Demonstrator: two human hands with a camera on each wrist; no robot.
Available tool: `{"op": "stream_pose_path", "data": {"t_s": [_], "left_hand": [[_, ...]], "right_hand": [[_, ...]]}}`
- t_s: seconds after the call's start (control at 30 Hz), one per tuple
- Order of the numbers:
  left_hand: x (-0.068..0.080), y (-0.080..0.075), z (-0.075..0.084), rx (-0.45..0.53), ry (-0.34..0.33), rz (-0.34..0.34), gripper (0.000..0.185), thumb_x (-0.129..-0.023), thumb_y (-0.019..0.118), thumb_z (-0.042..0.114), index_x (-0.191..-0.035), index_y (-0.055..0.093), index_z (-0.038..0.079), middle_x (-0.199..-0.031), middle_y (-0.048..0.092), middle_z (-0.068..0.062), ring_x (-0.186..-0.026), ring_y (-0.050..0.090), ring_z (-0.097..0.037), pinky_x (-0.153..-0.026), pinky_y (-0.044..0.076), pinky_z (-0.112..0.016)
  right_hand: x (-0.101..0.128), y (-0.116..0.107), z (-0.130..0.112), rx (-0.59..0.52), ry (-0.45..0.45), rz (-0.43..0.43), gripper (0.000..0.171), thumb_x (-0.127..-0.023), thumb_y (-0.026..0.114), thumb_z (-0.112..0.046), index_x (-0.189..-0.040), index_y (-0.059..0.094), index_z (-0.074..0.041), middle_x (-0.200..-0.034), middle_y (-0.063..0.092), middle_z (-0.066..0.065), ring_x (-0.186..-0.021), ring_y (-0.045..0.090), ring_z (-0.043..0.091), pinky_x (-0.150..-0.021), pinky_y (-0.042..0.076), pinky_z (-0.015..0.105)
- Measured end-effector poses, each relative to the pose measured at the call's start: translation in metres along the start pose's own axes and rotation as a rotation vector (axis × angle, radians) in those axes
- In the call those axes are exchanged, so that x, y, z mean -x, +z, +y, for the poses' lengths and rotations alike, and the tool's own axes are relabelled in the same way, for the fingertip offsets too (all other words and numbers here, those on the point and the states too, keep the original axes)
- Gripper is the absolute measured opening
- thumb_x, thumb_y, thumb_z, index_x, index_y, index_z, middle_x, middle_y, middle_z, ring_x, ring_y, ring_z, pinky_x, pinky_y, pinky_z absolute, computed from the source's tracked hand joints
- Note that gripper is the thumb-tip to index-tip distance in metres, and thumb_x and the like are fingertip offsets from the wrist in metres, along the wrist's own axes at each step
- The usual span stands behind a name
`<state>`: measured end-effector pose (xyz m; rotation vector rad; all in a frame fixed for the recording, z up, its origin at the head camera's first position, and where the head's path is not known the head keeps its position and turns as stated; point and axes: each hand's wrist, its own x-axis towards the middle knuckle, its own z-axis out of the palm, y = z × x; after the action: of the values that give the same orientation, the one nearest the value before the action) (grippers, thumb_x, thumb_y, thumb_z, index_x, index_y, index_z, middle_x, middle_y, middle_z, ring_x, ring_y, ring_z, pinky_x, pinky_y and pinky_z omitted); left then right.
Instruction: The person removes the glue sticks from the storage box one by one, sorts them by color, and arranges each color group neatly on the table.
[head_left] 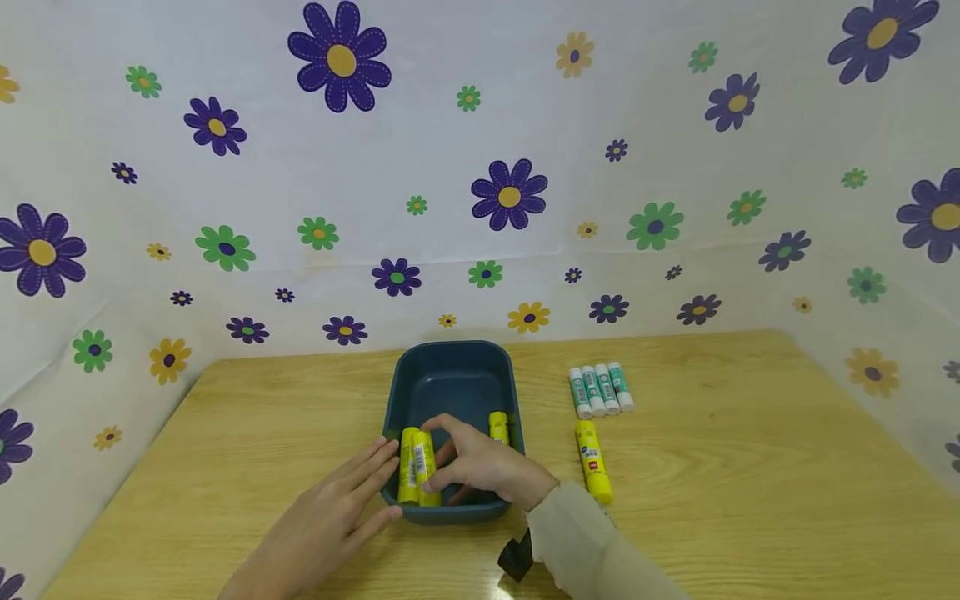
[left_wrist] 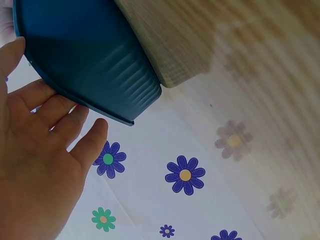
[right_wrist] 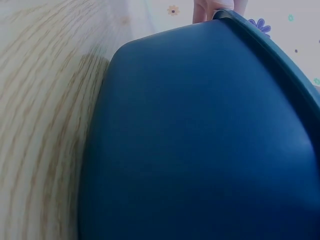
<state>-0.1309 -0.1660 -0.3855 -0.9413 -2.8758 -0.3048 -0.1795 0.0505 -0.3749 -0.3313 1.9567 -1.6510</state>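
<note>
A dark blue plastic bin (head_left: 457,517) stands on the table, with two yellow glue sticks (head_left: 407,467) side by side along its left wall. My right hand (head_left: 491,462) reaches inside and holds the inner one of the pair (head_left: 420,454) between thumb and forefinger. Another yellow glue stick (head_left: 498,423) lies by the bin's right wall, partly hidden behind that hand. With fairly straight fingers, my left hand (head_left: 330,504) touches the left rim; the left wrist view shows its fingertips along the bin's edge (left_wrist: 95,70). In the right wrist view the bin's outer wall (right_wrist: 195,130) hides the right hand.
Right of the bin, a yellow glue stick (head_left: 592,462) lies on the wooden table (head_left: 712,500). Behind it several white-and-green glue sticks (head_left: 600,390) lie in a row. A black object (head_left: 516,558) shows under the right sleeve. A flower-print cloth (head_left: 420,150) hangs behind the table.
</note>
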Motion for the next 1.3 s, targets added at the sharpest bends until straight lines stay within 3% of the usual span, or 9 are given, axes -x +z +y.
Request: {"op": "stream_pose_path", "data": {"t_s": [0.47, 0.8, 1.3], "left_hand": [[0.0006, 0.0015, -0.0006, -0.02, 0.017, 0.032, 0.059, -0.091, 0.047, 0.05, -0.133, 0.048, 0.01, -0.144, 0.034, -0.001, -0.131, 0.03, -0.018, -0.095, 0.042, -0.036], [0.0007, 0.0019, -0.0005, -0.017, 0.023, 0.045, 0.057, -0.091, 0.048, 0.049, -0.132, 0.05, 0.009, -0.143, 0.036, -0.002, -0.131, 0.03, -0.018, -0.095, 0.041, -0.036], [0.001, 0.0022, -0.0009, 0.004, 0.031, 0.053, 0.057, -0.091, 0.048, 0.048, -0.132, 0.049, 0.008, -0.144, 0.035, -0.002, -0.131, 0.031, -0.019, -0.094, 0.043, -0.037]], "right_hand": [[-0.0004, -0.0011, 0.0016, -0.028, -0.062, -0.008, 0.059, -0.074, 0.068, 0.01, -0.123, 0.045, -0.014, -0.097, 0.054, 0.017, -0.075, 0.061, 0.026, -0.06, 0.056, 0.042], [-0.0014, -0.0004, 0.0015, 0.012, -0.08, -0.018, 0.06, -0.075, 0.065, 0.014, -0.125, 0.048, -0.015, -0.097, 0.053, 0.015, -0.072, 0.063, 0.026, -0.059, 0.055, 0.041], [0.0, 0.0024, -0.0012, 0.293, -0.158, 0.043, 0.062, -0.073, 0.067, 0.013, -0.124, 0.051, -0.019, -0.091, 0.054, 0.006, -0.065, 0.061, 0.014, -0.055, 0.054, 0.028]]}}
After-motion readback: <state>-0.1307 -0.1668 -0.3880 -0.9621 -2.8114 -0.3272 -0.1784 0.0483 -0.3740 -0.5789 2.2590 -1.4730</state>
